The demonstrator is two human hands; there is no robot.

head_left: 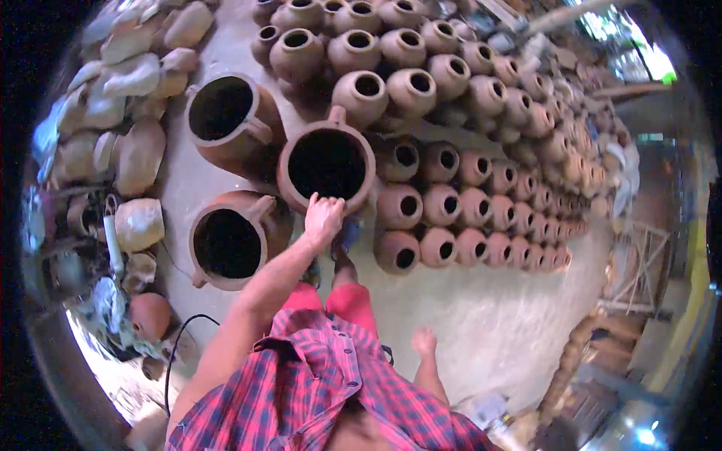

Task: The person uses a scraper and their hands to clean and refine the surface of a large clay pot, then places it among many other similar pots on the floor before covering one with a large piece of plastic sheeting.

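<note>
My left hand (pixel 325 219) is closed over the near rim of a large brown clay pot (pixel 288 161), with its fingers hooked inside the mouth. This pot stands close before my feet, with a handle at its far side. Its inside is too dark to make out. Two more large handled pots flank it on the left: one farther off (pixel 265 113) and one nearer (pixel 278 225). Off to my right side, over the floor, my right hand (pixel 424 342) hangs away from the pots. It looks loosely open, holds nothing visible, and is somewhat blurred.
Rows of smaller round clay pots (pixel 401 250) stand on the floor to the right, with stacked pots (pixel 297 56) behind them. Broken clay pieces (pixel 141 154) pile up along the left. A black cable (pixel 177 342) curves near my left side. Bare floor (pixel 481 316) lies at the right.
</note>
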